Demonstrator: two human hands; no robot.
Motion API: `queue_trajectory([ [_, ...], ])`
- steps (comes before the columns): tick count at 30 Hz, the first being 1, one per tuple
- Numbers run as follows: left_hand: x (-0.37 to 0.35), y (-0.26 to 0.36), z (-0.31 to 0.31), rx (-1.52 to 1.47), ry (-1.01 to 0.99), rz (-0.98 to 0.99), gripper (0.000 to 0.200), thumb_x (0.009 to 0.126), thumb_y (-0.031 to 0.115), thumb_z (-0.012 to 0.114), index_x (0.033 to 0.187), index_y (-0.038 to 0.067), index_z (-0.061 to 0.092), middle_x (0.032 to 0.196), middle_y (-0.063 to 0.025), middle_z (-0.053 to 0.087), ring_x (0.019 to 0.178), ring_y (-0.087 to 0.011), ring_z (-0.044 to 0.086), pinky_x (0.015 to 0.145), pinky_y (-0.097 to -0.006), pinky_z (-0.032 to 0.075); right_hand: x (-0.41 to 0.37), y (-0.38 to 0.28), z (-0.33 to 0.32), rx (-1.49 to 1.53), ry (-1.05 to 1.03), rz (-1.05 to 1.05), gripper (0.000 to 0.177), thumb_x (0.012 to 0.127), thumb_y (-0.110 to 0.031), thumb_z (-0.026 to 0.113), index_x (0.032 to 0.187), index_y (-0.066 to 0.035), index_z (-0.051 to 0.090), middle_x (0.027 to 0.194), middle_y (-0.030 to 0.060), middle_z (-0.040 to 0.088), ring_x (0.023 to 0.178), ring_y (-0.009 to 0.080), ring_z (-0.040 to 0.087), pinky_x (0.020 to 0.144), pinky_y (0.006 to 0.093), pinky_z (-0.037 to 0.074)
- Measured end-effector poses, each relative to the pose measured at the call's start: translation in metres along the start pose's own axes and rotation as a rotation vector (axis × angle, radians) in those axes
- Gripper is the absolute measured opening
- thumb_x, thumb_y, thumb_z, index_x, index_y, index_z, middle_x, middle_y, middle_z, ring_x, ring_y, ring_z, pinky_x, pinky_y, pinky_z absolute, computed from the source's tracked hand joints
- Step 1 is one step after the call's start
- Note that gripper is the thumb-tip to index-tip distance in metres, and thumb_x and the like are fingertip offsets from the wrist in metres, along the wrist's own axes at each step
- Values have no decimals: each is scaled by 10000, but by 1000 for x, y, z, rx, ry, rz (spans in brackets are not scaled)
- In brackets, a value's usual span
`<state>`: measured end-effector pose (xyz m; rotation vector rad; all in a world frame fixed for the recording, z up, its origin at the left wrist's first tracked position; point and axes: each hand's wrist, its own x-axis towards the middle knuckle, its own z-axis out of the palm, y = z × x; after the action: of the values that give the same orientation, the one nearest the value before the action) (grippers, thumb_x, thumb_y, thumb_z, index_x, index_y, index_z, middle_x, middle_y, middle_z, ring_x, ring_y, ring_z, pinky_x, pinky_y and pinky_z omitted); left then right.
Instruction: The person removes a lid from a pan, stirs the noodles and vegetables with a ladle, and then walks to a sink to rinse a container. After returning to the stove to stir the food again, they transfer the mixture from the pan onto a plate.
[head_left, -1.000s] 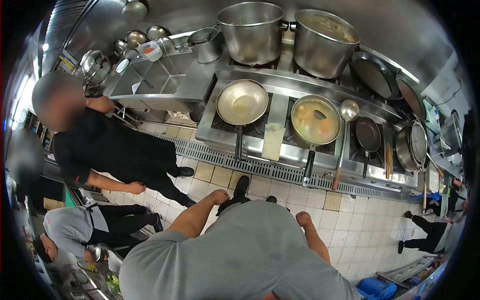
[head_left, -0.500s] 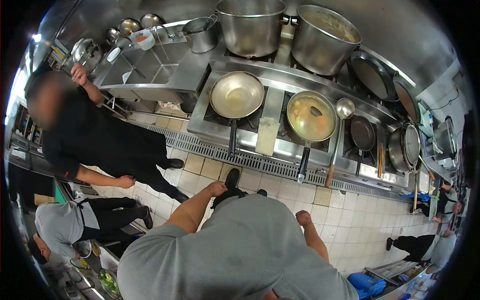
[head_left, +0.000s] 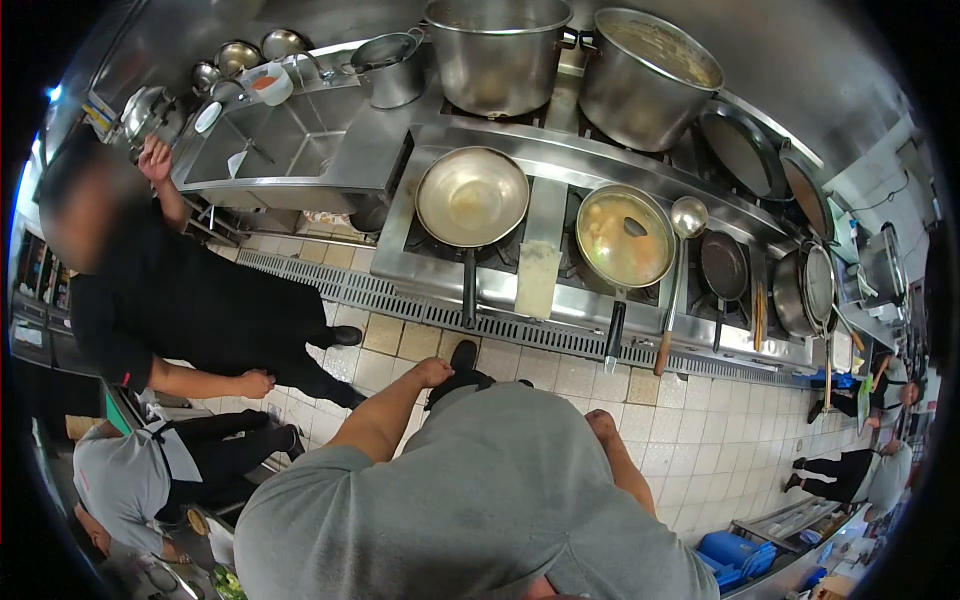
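Note:
My left hand (head_left: pixel 433 372) hangs beside my body, its fingers curled in with nothing showing in them. On the other side my right hand (head_left: pixel 601 424) is loosely closed too, touching no object. In front of me stands a steel stove. On it are a wide frying pan (head_left: pixel 472 195) with a little liquid at its bottom and a second pan (head_left: pixel 625 235) of cloudy broth with orange and pale pieces and a dark spoon-like bowl. Between these pans lies a folded pale cloth (head_left: pixel 539 279). A long wooden-handled ladle (head_left: pixel 690 217) rests to the right.
Two large stockpots (head_left: pixel 497 60) stand at the back. A small dark pan (head_left: pixel 724 265) and chopsticks (head_left: pixel 760 312) are at the right. Left is a sink (head_left: pixel 272 138). A co-worker in black (head_left: pixel 200 290) stands close on my left; others work behind. Pan handles overhang the stove's front.
The view has shifted slightly. My hands stay low and closed. At lower left the co-worker in grey bends further down, and the people at far right have changed position.

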<state>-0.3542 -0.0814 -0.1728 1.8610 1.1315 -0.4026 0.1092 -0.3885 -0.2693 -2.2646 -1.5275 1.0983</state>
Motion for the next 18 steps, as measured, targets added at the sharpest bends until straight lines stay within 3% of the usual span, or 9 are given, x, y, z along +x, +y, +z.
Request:
queue_trajectory([
  [3, 1, -5, -14, -34, 34, 32, 353, 852, 377, 604, 944, 60, 730, 956, -176, 701, 961, -331, 655, 874, -404, 502, 3, 2, 5, 20, -31, 29, 215, 735, -197, 541, 656, -53, 680, 708, 166, 677, 626, 279, 666, 601, 397, 533],
  [6, 11, -18, -28, 6, 18, 68, 352, 847, 369, 603, 911, 48, 734, 931, -185, 702, 931, -340, 662, 860, -413, 507, 8, -10, 1, -92, 19, -166, 221, 749, -220, 552, 650, -61, 672, 702, 170, 670, 659, 281, 667, 623, 400, 534],
  [8, 17, -34, -32, 47, 2, 90, 354, 846, 367, 602, 894, 42, 736, 922, -186, 703, 918, -345, 665, 856, -417, 509, -1, -59, -28, -18, -89, 97, 135, 715, -182, 634, 655, -65, 667, 726, 172, 673, 743, 307, 669, 668, 408, 535],
  [9, 19, -37, -36, 95, -3, 118, 358, 849, 370, 597, 882, 42, 738, 923, -188, 702, 915, -349, 665, 856, -420, 509, 0, -47, -23, -224, 7, -189, 87, 721, -134, 661, 699, -50, 670, 729, 152, 677, 730, 310, 666, 666, 413, 538],
  [12, 30, -37, -49, 246, -65, 137, 373, 857, 382, 579, 890, 46, 737, 949, -190, 697, 921, -360, 660, 854, -431, 508, -9, -65, -22, -104, 199, -289, 113, 772, -120, 610, 740, -23, 658, 676, 138, 659, 621, 266, 651, 590, 391, 528],
  [13, 29, -35, -53, 233, -61, 117, 373, 860, 381, 574, 895, 47, 735, 960, -190, 695, 931, -363, 656, 859, -432, 505, -29, -158, -73, 501, 72, 377, 141, 791, -140, 578, 735, -24, 635, 635, 128, 633, 546, 219, 615, 526, 361, 501],
  [16, 29, -26, -65, 226, -72, 147, 396, 874, 382, 545, 879, 27, 721, 952, -209, 687, 941, -376, 648, 867, -441, 496, -12, -94, -20, 408, 89, 300, 140, 782, -137, 568, 698, -36, 613, 625, 120, 621, 533, 199, 596, 497, 336, 476],
  [17, 34, -24, -68, 232, -83, 189, 421, 883, 383, 521, 859, 8, 710, 934, -229, 680, 939, -386, 643, 871, -449, 490, -24, -135, -47, 473, 61, 462, 118, 729, -153, 647, 687, -47, 618, 638, 131, 633, 570, 248, 617, 542, 377, 500],
  [18, 37, -19, -73, 248, -95, 215, 421, 883, 383, 521, 859, 8, 710, 934, -229, 680, 939, -386, 643, 871, -449, 490, -15, -91, -16, 388, 70, 209, 126, 703, -165, 675, 685, -52, 622, 645, 137, 636, 596, 270, 625, 564, 392, 506],
])
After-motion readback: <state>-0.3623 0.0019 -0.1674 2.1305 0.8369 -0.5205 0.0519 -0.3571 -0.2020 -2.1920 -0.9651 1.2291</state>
